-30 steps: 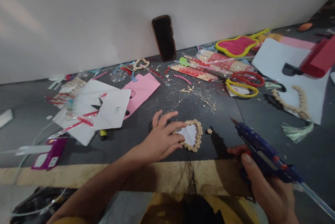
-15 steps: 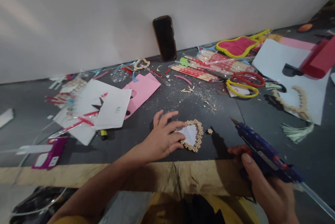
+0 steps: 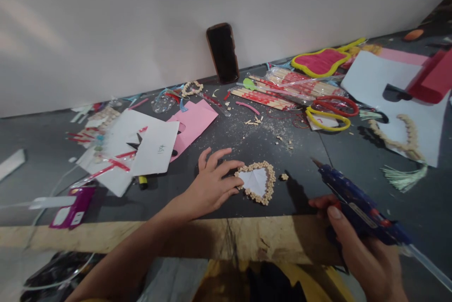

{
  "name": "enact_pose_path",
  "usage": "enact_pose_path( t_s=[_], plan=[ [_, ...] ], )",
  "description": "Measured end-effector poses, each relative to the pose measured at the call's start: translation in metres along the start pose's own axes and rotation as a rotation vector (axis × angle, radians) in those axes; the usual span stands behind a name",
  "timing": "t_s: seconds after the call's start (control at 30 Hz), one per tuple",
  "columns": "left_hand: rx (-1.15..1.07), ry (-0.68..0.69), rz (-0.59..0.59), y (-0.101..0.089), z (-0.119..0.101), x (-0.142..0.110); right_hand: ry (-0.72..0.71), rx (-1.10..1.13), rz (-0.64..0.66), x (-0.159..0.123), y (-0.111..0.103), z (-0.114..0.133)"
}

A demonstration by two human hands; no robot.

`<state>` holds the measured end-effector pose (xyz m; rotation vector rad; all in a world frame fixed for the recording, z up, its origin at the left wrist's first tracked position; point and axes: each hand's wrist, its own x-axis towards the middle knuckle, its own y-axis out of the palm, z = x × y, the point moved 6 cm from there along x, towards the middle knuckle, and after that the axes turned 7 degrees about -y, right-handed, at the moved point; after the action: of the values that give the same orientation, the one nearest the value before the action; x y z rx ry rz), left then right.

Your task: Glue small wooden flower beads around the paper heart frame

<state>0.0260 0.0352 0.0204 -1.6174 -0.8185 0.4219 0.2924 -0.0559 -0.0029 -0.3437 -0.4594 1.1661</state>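
In front of you on the dark tabletop [image 3: 219, 137], near its wooden edge [image 3: 282, 241], lies a heart [image 3: 256, 182] of white, creased paper bordered by small beige flower-like pieces, with a loose flower piece [image 3: 284, 177] just beside its right side. Your left hand [image 3: 208, 189] has its fingers loosely spread, two fingertips at the heart's left rim, covering part of it, so whether they press or merely touch I cannot tell. Your right hand [image 3: 367, 245] is closed around a blue glue gun [image 3: 356, 203], which hides most of those fingers, while its clear glue stick [image 3: 427, 264] runs out of view.
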Motion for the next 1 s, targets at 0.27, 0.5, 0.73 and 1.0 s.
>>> enact_pose_path(
  t_s=[0.27,0.5,0.73,1.0],
  plan=[
    [-0.026,0.026,-0.015,0.003,-0.003,0.004,-0.014,-0.023,0.002,0.003,0.0,0.006],
    [-0.005,0.034,0.007,0.001,-0.001,0.003,-0.016,-0.027,-0.012,0.002,-0.001,0.003],
    [0.0,-0.058,-0.036,-0.003,0.014,-0.001,-0.019,-0.028,0.001,0.0,0.0,0.001],
    [0.007,-0.009,-0.092,0.001,0.01,0.004,-0.047,-0.027,-0.002,0.001,0.0,0.003]
  ],
)
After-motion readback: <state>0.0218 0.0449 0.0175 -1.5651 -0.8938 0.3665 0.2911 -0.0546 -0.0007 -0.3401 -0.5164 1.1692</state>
